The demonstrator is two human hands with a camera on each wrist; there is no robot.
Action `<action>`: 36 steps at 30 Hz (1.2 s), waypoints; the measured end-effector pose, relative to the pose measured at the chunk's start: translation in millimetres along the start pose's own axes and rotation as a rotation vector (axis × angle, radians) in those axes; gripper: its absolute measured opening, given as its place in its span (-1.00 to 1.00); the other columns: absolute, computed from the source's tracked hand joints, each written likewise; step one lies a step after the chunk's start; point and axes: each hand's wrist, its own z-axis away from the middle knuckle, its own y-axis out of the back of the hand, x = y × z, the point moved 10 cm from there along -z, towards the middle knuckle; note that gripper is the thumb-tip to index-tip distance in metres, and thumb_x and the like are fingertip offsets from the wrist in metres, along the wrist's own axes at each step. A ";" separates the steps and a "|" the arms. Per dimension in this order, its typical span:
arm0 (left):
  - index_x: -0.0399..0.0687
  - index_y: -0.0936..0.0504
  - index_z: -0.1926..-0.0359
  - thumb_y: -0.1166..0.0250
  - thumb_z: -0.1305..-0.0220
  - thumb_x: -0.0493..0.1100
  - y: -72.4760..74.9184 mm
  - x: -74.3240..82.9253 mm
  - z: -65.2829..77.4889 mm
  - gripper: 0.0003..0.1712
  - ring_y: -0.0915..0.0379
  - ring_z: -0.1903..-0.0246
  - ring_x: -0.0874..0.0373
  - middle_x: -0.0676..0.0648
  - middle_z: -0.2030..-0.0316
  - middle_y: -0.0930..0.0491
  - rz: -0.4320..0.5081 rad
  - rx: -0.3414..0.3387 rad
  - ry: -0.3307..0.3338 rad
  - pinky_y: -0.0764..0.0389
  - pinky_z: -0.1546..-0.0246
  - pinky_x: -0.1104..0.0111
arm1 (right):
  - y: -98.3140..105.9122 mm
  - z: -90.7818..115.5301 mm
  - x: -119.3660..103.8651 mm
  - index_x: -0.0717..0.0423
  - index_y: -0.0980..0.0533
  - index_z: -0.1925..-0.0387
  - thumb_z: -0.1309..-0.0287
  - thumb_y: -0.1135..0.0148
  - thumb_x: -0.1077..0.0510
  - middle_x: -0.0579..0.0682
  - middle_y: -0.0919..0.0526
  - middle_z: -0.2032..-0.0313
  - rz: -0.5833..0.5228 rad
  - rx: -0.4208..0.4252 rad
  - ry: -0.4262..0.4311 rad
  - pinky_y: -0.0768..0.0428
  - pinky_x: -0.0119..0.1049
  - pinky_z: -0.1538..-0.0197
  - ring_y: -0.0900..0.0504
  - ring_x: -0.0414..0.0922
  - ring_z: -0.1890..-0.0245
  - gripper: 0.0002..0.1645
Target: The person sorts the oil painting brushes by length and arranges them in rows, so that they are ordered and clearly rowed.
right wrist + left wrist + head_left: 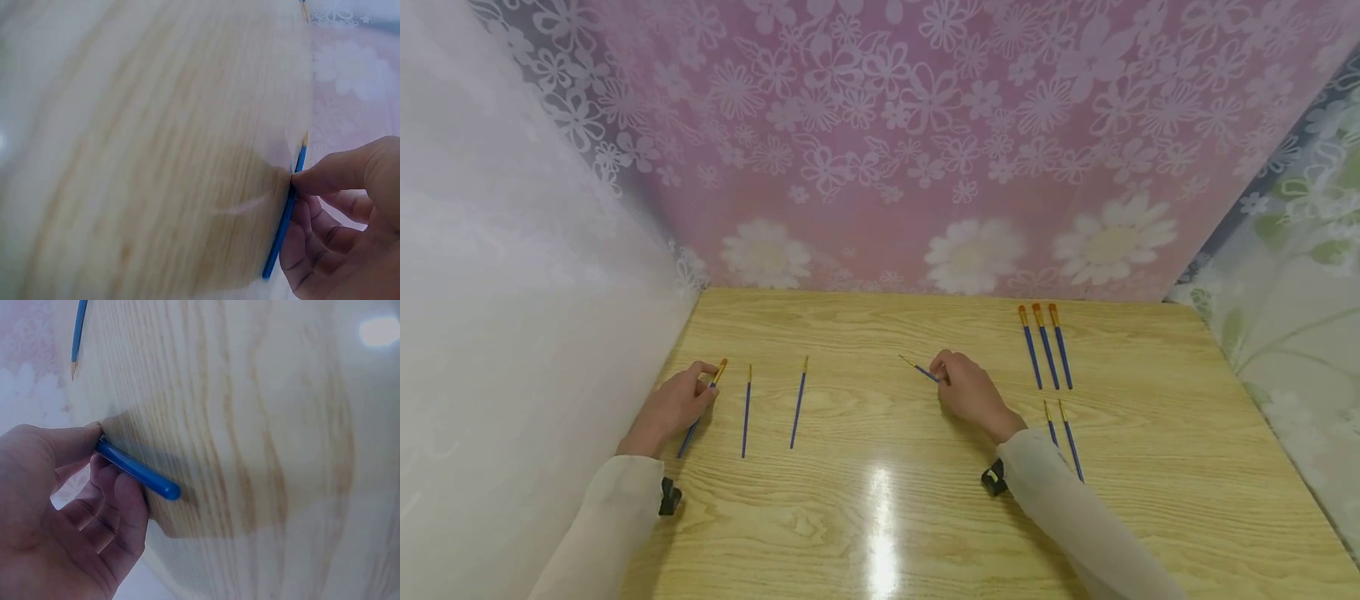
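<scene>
At the left side of the table, my left hand [679, 403] pinches a blue-handled paintbrush [688, 440] with a gold ferrule and orange-brown bristles. The left wrist view shows its rounded handle end [164, 486] jutting out past the thumb and fingers. Right of the middle, my right hand [968, 390] pinches a thin paintbrush [917, 366], its fine tip pointing left and away from me. In the right wrist view the blue handle [279, 240] runs down beside the curled fingers. Two thin paintbrushes, one nearer [747, 417] and one farther from the left hand [798, 408], lie between the hands.
Three wider paintbrushes [1043, 354] with orange bristles lie side by side at the back right of the wooden table [865, 333]. Closer to me, two thinner paintbrushes [1070, 433] lie partly behind the right sleeve [1060, 492]. A flowered pink curtain [880, 167] hangs along the back edge.
</scene>
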 end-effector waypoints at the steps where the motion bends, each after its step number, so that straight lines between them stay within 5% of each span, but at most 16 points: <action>1: -0.31 -0.36 -0.52 -0.17 -0.69 -0.10 0.2 0.3 -0.1 -0.43 -0.70 0.14 -0.14 -0.36 -0.04 -0.72 0.002 -0.001 -0.001 -0.69 0.17 -0.03 | 0.6 0.3 0.2 0.20 -0.61 -0.12 -0.44 -0.07 0.42 0.15 -0.70 -0.02 0.005 0.001 0.002 -0.66 0.07 -0.09 -0.69 0.10 -0.04 -0.65; 11: -0.32 -0.35 -0.52 -0.16 -0.70 -0.10 -0.1 0.4 -0.6 -0.43 -0.71 0.10 -0.17 -0.37 -0.06 -0.72 0.000 -0.012 -0.001 -0.70 0.16 -0.05 | 2.0 1.7 -3.6 0.16 -0.69 0.01 -0.53 -0.22 0.31 0.07 -0.70 0.13 0.080 0.041 0.069 -0.61 0.04 -0.03 -0.62 0.03 0.12 -0.84; 26: -0.31 -0.36 -0.53 -0.16 -0.70 -0.11 2.0 0.0 1.8 -0.43 -0.71 0.10 -0.17 -0.37 -0.06 -0.72 0.013 -0.003 0.007 -0.70 0.14 -0.03 | 9.6 9.0 -16.5 0.26 -0.68 -0.03 -0.55 -0.17 0.37 0.12 -0.66 0.11 0.157 0.089 0.162 -0.68 0.03 -0.05 -0.63 0.06 0.11 -0.80; 36: -0.32 -0.36 -0.53 -0.15 -0.69 -0.13 -1.8 -2.6 -2.4 -0.44 -0.64 0.26 -0.01 -0.33 0.01 -0.73 0.022 -0.004 0.007 -0.63 0.26 0.11 | 28.2 17.2 -5.7 0.21 -0.64 -0.10 -0.60 -0.10 0.24 0.13 -0.74 0.01 0.035 0.033 0.037 -0.67 0.02 0.02 -0.68 0.01 0.12 -0.75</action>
